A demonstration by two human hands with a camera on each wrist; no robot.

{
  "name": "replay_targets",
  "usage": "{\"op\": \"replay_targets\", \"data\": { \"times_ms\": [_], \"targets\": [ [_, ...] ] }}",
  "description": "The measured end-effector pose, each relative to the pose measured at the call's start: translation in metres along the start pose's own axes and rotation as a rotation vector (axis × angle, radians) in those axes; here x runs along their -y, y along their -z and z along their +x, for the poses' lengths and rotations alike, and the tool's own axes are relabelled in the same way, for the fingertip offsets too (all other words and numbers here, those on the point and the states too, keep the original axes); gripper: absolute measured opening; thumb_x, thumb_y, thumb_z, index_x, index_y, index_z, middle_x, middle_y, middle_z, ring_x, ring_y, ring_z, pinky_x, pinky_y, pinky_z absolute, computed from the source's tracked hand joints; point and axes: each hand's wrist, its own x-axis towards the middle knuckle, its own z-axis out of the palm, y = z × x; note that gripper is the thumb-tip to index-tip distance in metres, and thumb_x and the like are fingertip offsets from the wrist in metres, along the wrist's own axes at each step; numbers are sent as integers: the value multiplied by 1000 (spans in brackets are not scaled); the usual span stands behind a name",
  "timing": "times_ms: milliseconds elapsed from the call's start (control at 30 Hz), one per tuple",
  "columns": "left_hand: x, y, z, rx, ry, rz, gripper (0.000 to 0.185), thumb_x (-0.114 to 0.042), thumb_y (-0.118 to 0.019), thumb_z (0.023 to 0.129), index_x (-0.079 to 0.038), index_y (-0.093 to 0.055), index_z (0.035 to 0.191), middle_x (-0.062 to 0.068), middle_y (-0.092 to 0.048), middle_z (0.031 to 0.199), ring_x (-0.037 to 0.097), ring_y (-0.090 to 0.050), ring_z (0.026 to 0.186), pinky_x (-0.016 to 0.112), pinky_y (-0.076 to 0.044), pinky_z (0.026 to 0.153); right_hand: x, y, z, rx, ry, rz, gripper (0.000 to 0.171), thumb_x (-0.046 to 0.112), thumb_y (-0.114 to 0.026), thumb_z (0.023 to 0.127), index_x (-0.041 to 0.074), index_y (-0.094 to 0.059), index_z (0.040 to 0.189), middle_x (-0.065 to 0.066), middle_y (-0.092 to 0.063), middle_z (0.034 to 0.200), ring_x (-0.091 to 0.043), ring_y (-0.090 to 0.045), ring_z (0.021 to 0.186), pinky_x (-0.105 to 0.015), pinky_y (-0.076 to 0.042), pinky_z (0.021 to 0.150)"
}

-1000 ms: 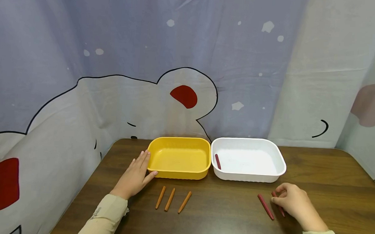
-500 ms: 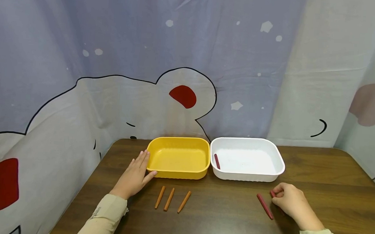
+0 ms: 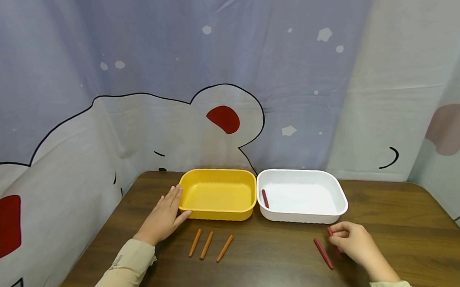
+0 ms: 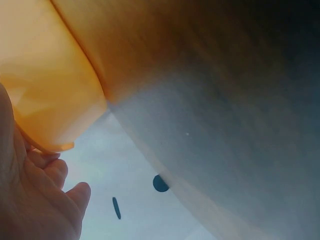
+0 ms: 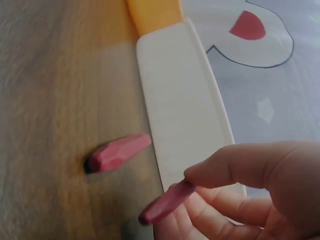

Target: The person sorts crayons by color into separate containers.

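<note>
Red crayon (image 3: 330,231) pinched in right hand (image 3: 355,247).

The right hand (image 3: 355,247) is covering most of its pinched red crayon (image 3: 330,231); the left wrist view is showing the yellow tray (image 4: 45,90) blurred.

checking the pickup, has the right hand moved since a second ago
Yes. The right hand, pinching a dark red crayon, has shifted toward the white plastic tray, away from the loose red crayon on the table.

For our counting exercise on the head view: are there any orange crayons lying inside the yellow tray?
No: the yellow tray holds nothing, and the three orange crayons lie on the table in front of it.
</note>
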Motion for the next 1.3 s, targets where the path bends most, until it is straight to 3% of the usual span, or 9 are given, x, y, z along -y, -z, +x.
{"op": "replay_targets", "data": {
  "times_ms": [200, 533, 700, 933, 1100, 1300],
  "targets": [
    [0, 0, 0, 0, -2, 3, 82, -47, -54, 104, 8, -24, 157, 24, -24, 164, 39, -20, 152, 60, -23, 119, 0, -1, 0, 80, -43, 266, 33, -1, -67, 91, -22, -59, 116, -20, -73, 98, -13, -69, 80, -31, -62, 68],
    [1, 0, -1, -1, -4, 3, 82, -47, -54, 104, 8, -24, 157, 24, -24, 164, 39, -20, 152, 60, -23, 119, 5, 0, 1, 219, 27, 575, 30, 2, -63, 97, -19, -58, 118, -8, -73, 100, -14, -72, 89, -32, -61, 78],
    [1, -2, -1, 1, -5, 1, 83, -49, -52, 104, 9, -24, 157, 24, -24, 164, 40, -20, 152, 61, -22, 119, 17, 1, 4, 207, 64, 629, 30, 1, -61, 99, -19, -56, 120, -3, -72, 99, -14, -72, 91, -31, -61, 78],
    [2, -1, -2, 9, 2, 5, 82, -49, -51, 105, 8, -24, 157, 24, -23, 164, 39, -19, 153, 61, -21, 120, 36, 3, 13, 190, 125, 678, 22, -1, -63, 98, -12, -61, 117, -7, -72, 100, -17, -72, 88, -31, -61, 77],
    [1, 0, -1, 3, -3, 1, 82, -48, -52, 104, 9, -24, 157, 24, -24, 164, 40, -19, 152, 61, -22, 119, 47, 3, 24, 190, 130, 697, 13, 0, -64, 97, -3, -66, 110, -4, -71, 99, -15, -71, 87, -31, -61, 78],
    [2, -1, 1, 15, 0, 5, 82, -48, -52, 105, 8, -23, 157, 24, -23, 164, 39, -18, 153, 61, -22, 119, 54, 1, 43, 209, 127, 733, 13, 0, -63, 97, -2, -66, 110, -2, -70, 99, -13, -70, 90, -31, -61, 81]
  ]
}}
